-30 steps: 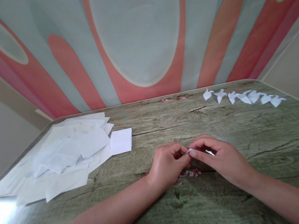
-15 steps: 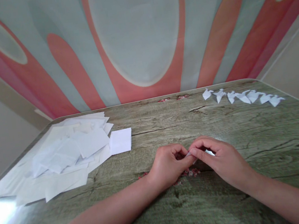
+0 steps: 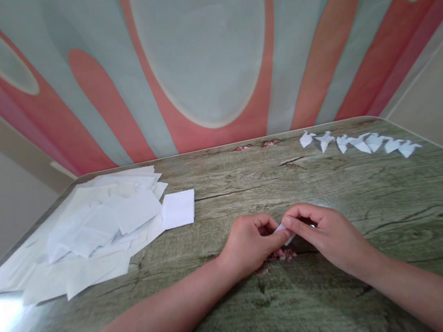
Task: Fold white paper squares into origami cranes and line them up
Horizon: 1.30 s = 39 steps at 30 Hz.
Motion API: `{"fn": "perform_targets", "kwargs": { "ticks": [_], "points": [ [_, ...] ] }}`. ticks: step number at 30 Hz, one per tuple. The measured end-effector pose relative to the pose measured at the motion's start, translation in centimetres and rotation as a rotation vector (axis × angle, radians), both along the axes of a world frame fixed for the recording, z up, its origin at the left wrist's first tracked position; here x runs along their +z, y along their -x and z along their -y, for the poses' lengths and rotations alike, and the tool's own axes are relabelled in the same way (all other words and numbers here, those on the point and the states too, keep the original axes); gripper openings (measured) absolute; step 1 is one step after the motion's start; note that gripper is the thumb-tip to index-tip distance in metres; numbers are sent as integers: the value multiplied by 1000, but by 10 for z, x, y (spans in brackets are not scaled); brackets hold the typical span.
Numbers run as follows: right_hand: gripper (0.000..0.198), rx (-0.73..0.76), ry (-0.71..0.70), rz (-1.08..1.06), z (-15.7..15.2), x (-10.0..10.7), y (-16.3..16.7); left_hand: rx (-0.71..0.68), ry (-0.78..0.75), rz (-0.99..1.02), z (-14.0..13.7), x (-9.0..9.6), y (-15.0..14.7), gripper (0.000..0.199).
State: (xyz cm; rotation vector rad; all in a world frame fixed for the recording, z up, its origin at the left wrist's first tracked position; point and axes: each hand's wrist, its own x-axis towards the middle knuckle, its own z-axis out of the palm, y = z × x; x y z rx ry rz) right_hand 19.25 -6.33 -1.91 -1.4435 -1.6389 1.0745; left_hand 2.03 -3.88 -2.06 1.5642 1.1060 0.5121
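Note:
A small piece of folded white paper (image 3: 290, 238) is pinched between both hands, just above the middle of the wood-patterned table. My left hand (image 3: 251, 243) grips it from the left, thumb and fingertips closed. From the right, the thumb and index finger of my right hand (image 3: 326, 233) press together on its upper edge. Fingers cover most of the paper, so its full shape is hidden.
At the left lies a wide, loose heap of white paper sheets (image 3: 89, 230), with a small square stack of paper (image 3: 178, 209) beside it. Several folded paper birds (image 3: 362, 143) stand in a row at the back right. A painted wall (image 3: 204, 52) rises behind the table (image 3: 224, 182).
My right hand has shifted slightly to the right, its fingertips a little apart from the left ones. More of the folded paper shows between the hands.

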Motion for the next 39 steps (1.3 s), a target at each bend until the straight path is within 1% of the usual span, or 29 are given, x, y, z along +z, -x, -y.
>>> {"fn": "perform_targets", "kwargs": {
  "ticks": [2,6,9,13,16,19,23,25,27,29,32,34,36,39],
  "points": [
    [29,-8,16,-11,0,-1,0,17,41,31,-1,1,0,29],
    [30,15,46,3,-3,-3,-2,113,84,103,-6,4,3,27],
    [29,22,10,44,-3,-4,-3,141,93,137,-9,4,5,28],
    [27,16,-45,64,-1,-3,-3,118,105,151,-9,2,4,28],
    [26,11,7,53,-1,-3,-3,94,129,194,-10,-2,3,28],
    [27,2,59,8,-2,-5,-2,73,190,269,-11,-5,3,28],
    [27,-24,56,-9,-3,-8,-3,16,281,285,-10,-6,3,28],
    [27,-31,40,-2,-2,-9,-3,-9,261,251,-9,-3,3,27],
    [26,-18,21,6,-2,-8,-3,-14,194,198,-8,0,3,26],
    [26,-7,10,17,-1,-7,-2,3,111,154,-8,4,4,26],
    [27,-3,13,18,-1,-5,-1,43,-9,139,-8,7,5,22],
    [26,7,30,14,-1,-4,-1,64,-53,136,-8,6,5,23],
    [26,1,37,7,-1,-5,-1,56,-33,132,-8,5,5,25],
    [25,-43,-3,2,-1,-6,-1,-17,87,124,-7,3,4,27]
  ]
}}
